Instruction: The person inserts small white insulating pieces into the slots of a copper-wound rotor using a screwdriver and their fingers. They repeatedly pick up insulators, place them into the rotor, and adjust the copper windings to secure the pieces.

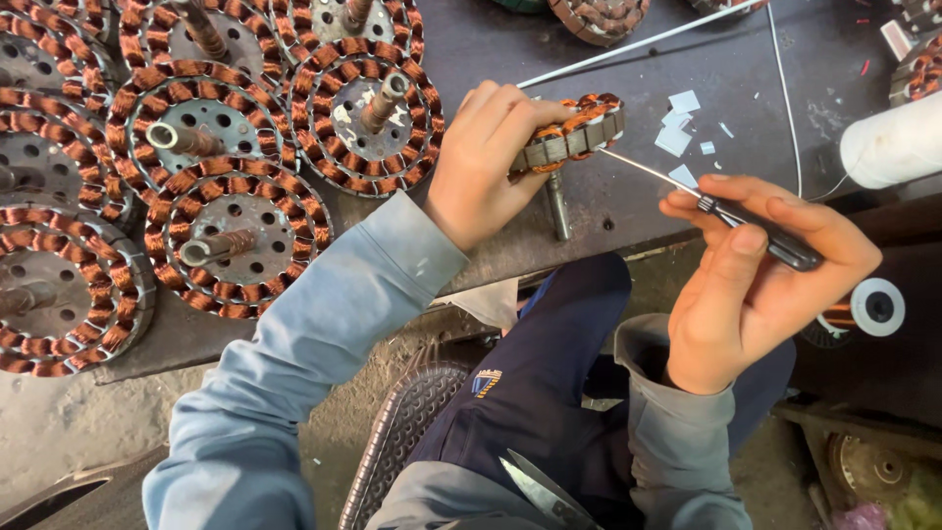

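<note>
Left hand: the left hand (481,167) is closed around a copper-wound motor stator (574,132), fingers curled over its top and the thumb underneath, holding it on edge at the front rim of the tabletop (746,88).
Right hand: the right hand (756,270) is pinched shut on a black-handled needle tool (756,231), whose thin bright shaft points left to the stator's side, where its tip meets or nearly meets the windings.
Held stator: it sits between the two hands, closer to the left, with its steel shaft (557,206) hanging down below the left hand's fingers.
Handling: judging by the stacked steel core, it is likely heavy and stiff for its size; the copper coils look fine and easy to nick, so the laminated rim or the shaft seems the safer place to hold, not the windings.
Tool handling: probably light, rigid and sharp at the tip; best gripped on the handle.
Count, stators: one in hand; about six finished stators (235,236) lie flat to the left of the left hand, and parts of more show along the far edge.
Count, other: one needle tool; one white thread spool (898,137) beyond the right hand; one small wire reel (876,306) just right of it; several pale paper scraps (677,132) between the hands; one pair of scissors (545,496) on the lap, below both hands.
</note>
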